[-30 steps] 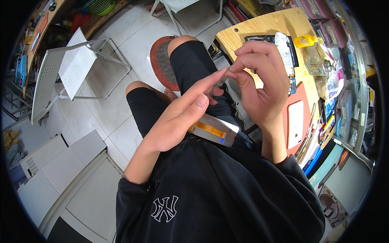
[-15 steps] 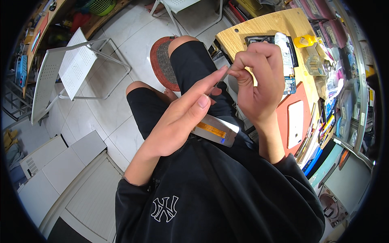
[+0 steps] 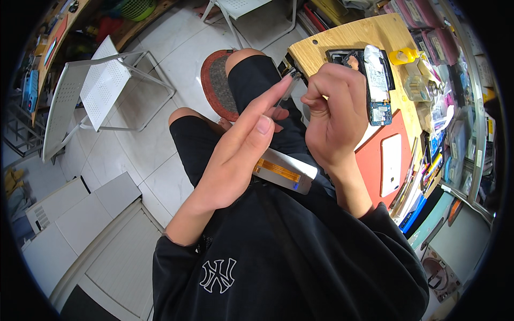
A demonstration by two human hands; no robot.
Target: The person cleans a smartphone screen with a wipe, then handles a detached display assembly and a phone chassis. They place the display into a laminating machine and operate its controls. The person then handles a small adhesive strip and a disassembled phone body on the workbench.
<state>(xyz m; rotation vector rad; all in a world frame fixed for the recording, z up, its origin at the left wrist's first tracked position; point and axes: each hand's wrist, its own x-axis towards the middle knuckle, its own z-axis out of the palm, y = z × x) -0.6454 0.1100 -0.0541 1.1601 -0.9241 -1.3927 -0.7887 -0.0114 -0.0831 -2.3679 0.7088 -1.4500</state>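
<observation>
My left hand (image 3: 227,166) is closed round a thin silver panel with an orange flex cable (image 3: 284,172), which looks like the back of a phone screen. The panel slants over my lap. Its lower end shows below my palm, and a dark, clear-edged end pokes out past my fingertips. My right hand (image 3: 337,109) is raised to the right of those fingertips, a short gap away. Its fingers are curled in and its thumb and forefinger pressed together; whether something thin sits between them is hidden.
On the wooden table (image 3: 342,35) at right lie an opened phone with a circuit board (image 3: 380,113), a red mat (image 3: 369,152), a white phone (image 3: 391,160) and a yellow bottle (image 3: 402,55). Tools and bags crowd its right edge. Folding chairs (image 3: 104,88) stand left and ahead.
My right hand has drawn away from the left fingertips, down and slightly right, opening a gap. My left hand has shifted slightly, still holding the panel; its far end now shows more.
</observation>
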